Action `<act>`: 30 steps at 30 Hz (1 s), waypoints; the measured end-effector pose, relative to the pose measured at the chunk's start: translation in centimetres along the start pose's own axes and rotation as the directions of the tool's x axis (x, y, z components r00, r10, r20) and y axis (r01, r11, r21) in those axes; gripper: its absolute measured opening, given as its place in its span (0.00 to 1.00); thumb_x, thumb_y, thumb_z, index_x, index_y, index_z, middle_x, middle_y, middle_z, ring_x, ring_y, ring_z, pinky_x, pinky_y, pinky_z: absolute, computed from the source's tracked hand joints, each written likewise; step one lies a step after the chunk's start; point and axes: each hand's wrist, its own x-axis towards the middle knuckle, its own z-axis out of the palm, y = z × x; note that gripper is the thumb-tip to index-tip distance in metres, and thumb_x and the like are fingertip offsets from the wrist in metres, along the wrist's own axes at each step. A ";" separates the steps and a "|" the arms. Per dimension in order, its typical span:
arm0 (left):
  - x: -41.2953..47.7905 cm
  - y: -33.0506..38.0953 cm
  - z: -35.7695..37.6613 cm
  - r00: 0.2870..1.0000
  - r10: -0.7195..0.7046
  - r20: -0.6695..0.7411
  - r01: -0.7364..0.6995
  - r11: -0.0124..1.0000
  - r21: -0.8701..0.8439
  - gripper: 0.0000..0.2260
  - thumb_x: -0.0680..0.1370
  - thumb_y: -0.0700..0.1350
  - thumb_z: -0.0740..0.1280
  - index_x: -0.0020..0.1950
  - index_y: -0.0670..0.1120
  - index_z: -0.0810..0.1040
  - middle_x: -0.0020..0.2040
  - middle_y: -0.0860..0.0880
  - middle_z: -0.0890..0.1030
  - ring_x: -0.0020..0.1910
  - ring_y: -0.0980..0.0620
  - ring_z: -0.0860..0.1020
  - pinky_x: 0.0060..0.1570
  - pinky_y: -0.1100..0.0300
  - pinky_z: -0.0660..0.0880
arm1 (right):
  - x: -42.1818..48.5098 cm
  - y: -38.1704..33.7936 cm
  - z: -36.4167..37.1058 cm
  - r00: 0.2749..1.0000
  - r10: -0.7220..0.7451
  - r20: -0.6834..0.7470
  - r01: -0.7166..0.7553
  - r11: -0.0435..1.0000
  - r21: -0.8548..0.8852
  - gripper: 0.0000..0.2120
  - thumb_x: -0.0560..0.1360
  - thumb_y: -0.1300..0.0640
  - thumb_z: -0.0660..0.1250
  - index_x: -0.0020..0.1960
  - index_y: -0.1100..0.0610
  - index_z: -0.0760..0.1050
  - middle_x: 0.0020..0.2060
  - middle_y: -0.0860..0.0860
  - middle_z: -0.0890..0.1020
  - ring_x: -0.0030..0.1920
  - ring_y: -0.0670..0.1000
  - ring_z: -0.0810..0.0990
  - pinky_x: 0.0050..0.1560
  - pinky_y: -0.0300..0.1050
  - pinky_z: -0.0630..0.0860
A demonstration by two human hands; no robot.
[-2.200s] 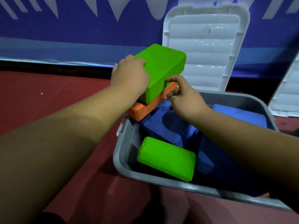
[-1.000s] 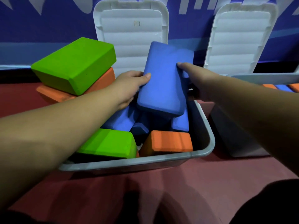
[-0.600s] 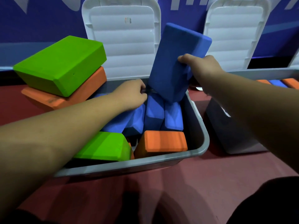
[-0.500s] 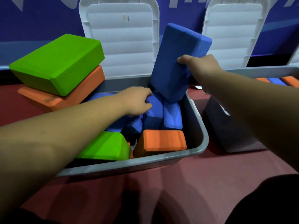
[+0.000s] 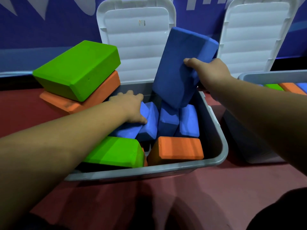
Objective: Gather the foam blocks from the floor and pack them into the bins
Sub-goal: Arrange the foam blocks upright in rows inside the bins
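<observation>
Head view: the right grip clasps a blue foam block, held tilted with its lower end inside the grey bin. The left grip curls around a second blue block lying in that bin among other blocks.

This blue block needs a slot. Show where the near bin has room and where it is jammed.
Free: the strip between the bin's right wall and the upright blue blocks. Jammed: the middle, where the left hand grips a leaning blue block; green block and orange block fill the front. The right hand holds the raised blue block.
</observation>
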 end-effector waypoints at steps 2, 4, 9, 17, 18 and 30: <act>-0.2 -0.7 0.8 1.000 -0.015 0.019 0.016 0.995 -0.103 0.44 0.63 0.71 0.77 0.71 0.54 0.66 0.68 0.42 0.70 0.63 0.33 0.76 0.63 0.41 0.76 | -0.1 0.0 0.8 1.000 -0.012 0.012 0.013 1.000 -0.010 0.23 0.66 0.38 0.78 0.48 0.56 0.81 0.38 0.52 0.85 0.37 0.53 0.85 0.34 0.47 0.82; -0.5 -1.2 1.2 1.000 -0.011 -0.023 0.007 0.984 -0.176 0.43 0.62 0.69 0.79 0.69 0.53 0.67 0.66 0.42 0.70 0.60 0.34 0.78 0.61 0.43 0.76 | -0.3 0.0 1.8 1.000 -0.017 0.026 0.017 1.000 -0.002 0.25 0.65 0.37 0.78 0.49 0.56 0.82 0.39 0.51 0.85 0.38 0.53 0.86 0.34 0.48 0.82; -1.5 -2.2 0.3 0.989 0.004 -0.151 -0.047 0.958 -0.282 0.33 0.64 0.59 0.80 0.60 0.48 0.70 0.58 0.45 0.71 0.52 0.42 0.76 0.55 0.47 0.77 | -0.6 -0.9 4.3 0.999 -0.037 -0.001 0.037 0.998 0.043 0.36 0.59 0.30 0.77 0.58 0.53 0.80 0.47 0.46 0.86 0.43 0.50 0.86 0.34 0.43 0.81; -2.3 -4.7 -1.1 0.952 0.008 -0.307 -0.114 0.937 -0.331 0.33 0.63 0.65 0.73 0.62 0.50 0.72 0.57 0.45 0.75 0.56 0.43 0.75 0.58 0.47 0.75 | -0.8 -1.7 5.7 0.990 -0.108 -0.095 0.113 0.992 0.052 0.39 0.58 0.28 0.75 0.59 0.51 0.76 0.50 0.42 0.83 0.48 0.46 0.84 0.51 0.53 0.84; -2.4 -4.7 -0.9 0.957 0.034 -0.287 -0.128 0.940 -0.315 0.36 0.65 0.66 0.76 0.66 0.49 0.72 0.61 0.44 0.76 0.59 0.42 0.75 0.61 0.48 0.74 | -0.9 -1.8 5.8 0.990 -0.095 -0.106 0.102 0.993 0.062 0.40 0.57 0.26 0.75 0.59 0.51 0.77 0.50 0.43 0.83 0.48 0.47 0.84 0.50 0.54 0.84; -4.2 -3.5 -4.3 0.952 -0.298 0.064 0.291 0.828 -0.480 0.41 0.79 0.52 0.74 0.80 0.33 0.56 0.70 0.38 0.74 0.65 0.40 0.76 0.49 0.56 0.67 | -2.1 -1.8 5.9 0.969 0.241 0.057 -0.248 0.934 0.256 0.32 0.66 0.26 0.68 0.54 0.52 0.78 0.50 0.53 0.85 0.41 0.57 0.85 0.35 0.50 0.83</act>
